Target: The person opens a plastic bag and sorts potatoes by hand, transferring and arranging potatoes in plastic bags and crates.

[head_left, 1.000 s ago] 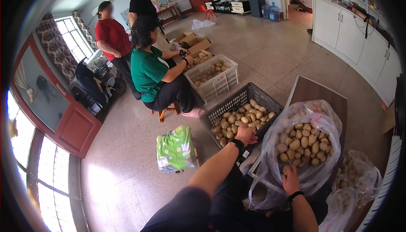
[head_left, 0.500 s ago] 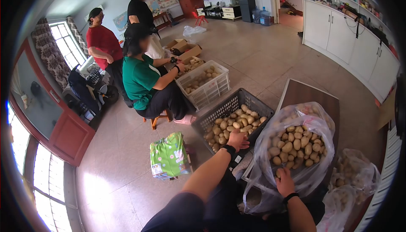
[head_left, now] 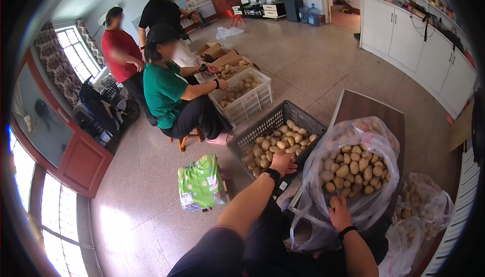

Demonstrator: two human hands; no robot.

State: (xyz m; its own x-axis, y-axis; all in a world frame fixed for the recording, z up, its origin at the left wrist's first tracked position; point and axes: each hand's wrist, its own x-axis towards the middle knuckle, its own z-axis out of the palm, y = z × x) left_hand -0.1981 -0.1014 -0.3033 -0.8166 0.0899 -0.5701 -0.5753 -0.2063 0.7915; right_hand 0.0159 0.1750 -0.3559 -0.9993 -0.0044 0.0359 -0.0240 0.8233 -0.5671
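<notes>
Head view potatoes: a heap [head_left: 353, 168] sits in the open clear bag [head_left: 309, 226] on the dark-topped table [head_left: 371, 109]; more lie in the black crate [head_left: 306, 119] just beside.
Right hand: [head_left: 340, 214] at the bag's near lip, fingers curled at what looks like one potato. I can't confirm the hold.
Left hand: [head_left: 284, 163] reaches over the crate's near side, fingers loosely bent above the potatoes. I can't tell if it grips one.
Bag risk: thin, slack film. A wrist or finger snagging the lip could drag it down and spill the heap.
Grip risk: rounded potatoes; a fingertip-only hold could slip, dropping one between table and crate.
Crate risk: my guess is a forearm leaning on the near rim could shift it.
Right side: filled clear bags [head_left: 423, 206] stand low beside the table, near the right elbow.
Beyond: green-covered stool [head_left: 201, 183]; white crate [head_left: 260, 106] of potatoes, a seated co-worker [head_left: 164, 92] reaching over it.
</notes>
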